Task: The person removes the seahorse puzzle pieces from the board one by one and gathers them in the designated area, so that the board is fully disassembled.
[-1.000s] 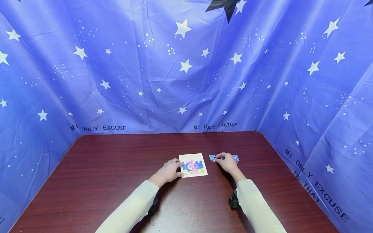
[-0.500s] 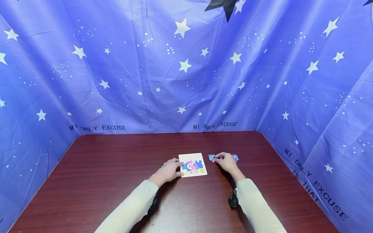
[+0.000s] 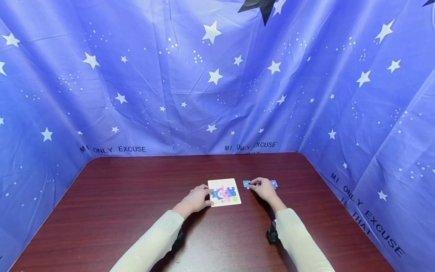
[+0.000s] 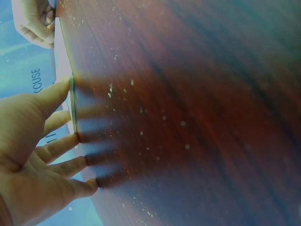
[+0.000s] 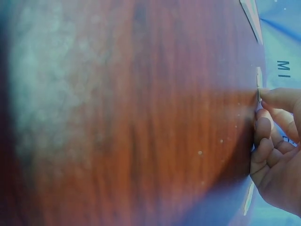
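A square jigsaw board (image 3: 221, 182) with a pale frame lies mid-table in the head view, partly filled with blue, pink and green pieces. My left hand (image 3: 197, 199) rests at its left side, fingers spread; the left wrist view has the thumb (image 4: 59, 94) against the board's edge. To the right of the board, thumb and forefinger of my right hand (image 3: 264, 189) pinch a small blue-green puzzle piece (image 3: 246, 184) low over the table. Another blue puzzle piece (image 3: 274, 184) with a star pattern shows beyond that hand, which hides the stretch between the two.
The dark red wooden table (image 3: 136, 177) extends around the board and pieces. Blue star-printed cloth (image 3: 190, 94) stands along its back and both sides. Dark wrist cameras (image 3: 272, 232) sit under the pale sleeves (image 3: 302, 238).
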`<state>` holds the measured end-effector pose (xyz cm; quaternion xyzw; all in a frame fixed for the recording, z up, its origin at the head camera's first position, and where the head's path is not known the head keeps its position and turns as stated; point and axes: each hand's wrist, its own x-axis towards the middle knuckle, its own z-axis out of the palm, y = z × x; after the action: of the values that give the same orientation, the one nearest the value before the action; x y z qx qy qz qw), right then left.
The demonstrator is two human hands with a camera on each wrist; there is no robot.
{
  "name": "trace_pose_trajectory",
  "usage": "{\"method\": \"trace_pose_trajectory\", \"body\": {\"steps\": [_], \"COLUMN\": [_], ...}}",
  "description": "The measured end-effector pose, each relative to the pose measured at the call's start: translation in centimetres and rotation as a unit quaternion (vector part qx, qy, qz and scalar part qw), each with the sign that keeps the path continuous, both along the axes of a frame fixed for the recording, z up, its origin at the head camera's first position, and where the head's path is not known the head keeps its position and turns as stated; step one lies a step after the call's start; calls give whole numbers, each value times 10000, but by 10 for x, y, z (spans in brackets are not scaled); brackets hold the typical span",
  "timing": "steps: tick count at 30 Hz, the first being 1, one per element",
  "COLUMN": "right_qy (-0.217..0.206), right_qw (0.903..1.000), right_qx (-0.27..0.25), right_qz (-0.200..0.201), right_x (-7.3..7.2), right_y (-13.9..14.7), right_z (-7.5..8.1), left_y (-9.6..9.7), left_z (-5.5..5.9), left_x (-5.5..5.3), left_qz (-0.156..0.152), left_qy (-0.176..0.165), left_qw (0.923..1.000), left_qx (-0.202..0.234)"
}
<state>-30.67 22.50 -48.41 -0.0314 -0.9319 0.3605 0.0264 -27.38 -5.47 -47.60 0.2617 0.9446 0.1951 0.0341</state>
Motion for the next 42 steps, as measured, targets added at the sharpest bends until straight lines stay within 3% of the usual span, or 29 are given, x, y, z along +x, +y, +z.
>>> {"method": "trace_pose_trajectory", "body": {"steps": [19,35,42], "right_qy": [-141,-86,-355], "right_qw": [9996,9957,9890], "right_qx": [-196,-632,-1010], "right_qz": [120,679,1024], "right_x": [2,5,8], "right_y": [-10,-28,-33], "right_z": [4,7,8], "left_y": [0,-1,-1], "left_z": [1,4,5], "left_x": [1,1,1], "left_qz": [68,103,84], "left_qy": [-8,-59,-43], "left_qw": [10000,9999,9999], "left_qx": [-67,-84,-102]}}
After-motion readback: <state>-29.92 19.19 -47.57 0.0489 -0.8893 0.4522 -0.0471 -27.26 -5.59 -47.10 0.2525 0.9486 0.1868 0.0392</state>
